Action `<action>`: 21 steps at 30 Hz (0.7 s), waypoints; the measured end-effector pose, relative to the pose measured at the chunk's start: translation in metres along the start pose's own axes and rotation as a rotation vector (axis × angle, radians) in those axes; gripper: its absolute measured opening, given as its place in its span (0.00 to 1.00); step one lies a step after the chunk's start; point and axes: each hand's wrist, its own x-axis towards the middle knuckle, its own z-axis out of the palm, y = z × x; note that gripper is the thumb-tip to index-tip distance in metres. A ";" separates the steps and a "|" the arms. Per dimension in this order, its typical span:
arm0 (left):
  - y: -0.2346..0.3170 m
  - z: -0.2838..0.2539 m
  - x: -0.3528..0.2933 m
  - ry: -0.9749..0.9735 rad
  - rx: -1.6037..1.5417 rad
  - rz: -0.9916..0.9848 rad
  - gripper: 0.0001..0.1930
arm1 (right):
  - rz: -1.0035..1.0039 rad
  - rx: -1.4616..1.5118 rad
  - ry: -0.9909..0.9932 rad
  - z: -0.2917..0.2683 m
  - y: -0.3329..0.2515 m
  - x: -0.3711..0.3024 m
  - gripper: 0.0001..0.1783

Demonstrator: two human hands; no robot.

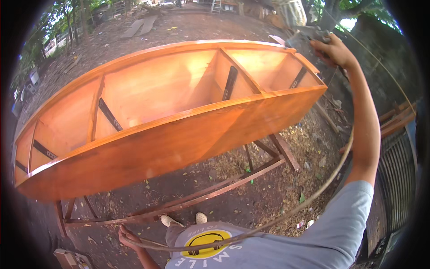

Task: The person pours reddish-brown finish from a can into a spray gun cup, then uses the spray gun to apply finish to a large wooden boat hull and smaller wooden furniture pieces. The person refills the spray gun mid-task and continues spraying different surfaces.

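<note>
A long orange-brown wooden cabinet (179, 145) lies before me with its open compartments facing up. Black drawer slides (230, 83) are fixed to its inner dividers. At the far right corner, my right hand (337, 51) is wrapped round a spray gun (309, 34), whose nozzle end is beside the top edge and blurred. My left hand (128, 236) is low at the left, its fingers closed on a hose (293, 210). From there the hose crosses in front of my shirt and curves up along my right arm. Part of the left hand's grip is hard to see.
A brown trestle frame (224, 184) supports the cabinet, its legs reaching toward my feet. Dry leaves litter the ground. Ribbed dark panels (398, 184) and stacked wood (396, 119) stand at the right. A small box-like object (69, 259) lies lower left.
</note>
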 end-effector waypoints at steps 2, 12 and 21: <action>0.033 0.000 -0.013 0.105 0.031 0.060 0.25 | -0.029 -0.065 -0.078 0.012 0.004 0.025 0.16; -0.028 -0.064 -0.020 0.146 0.099 -0.105 0.23 | -0.218 -0.022 -0.029 0.078 -0.031 0.042 0.22; -0.077 -0.130 -0.009 0.358 -0.267 -0.330 0.21 | -0.383 0.348 -0.110 0.183 -0.218 -0.008 0.17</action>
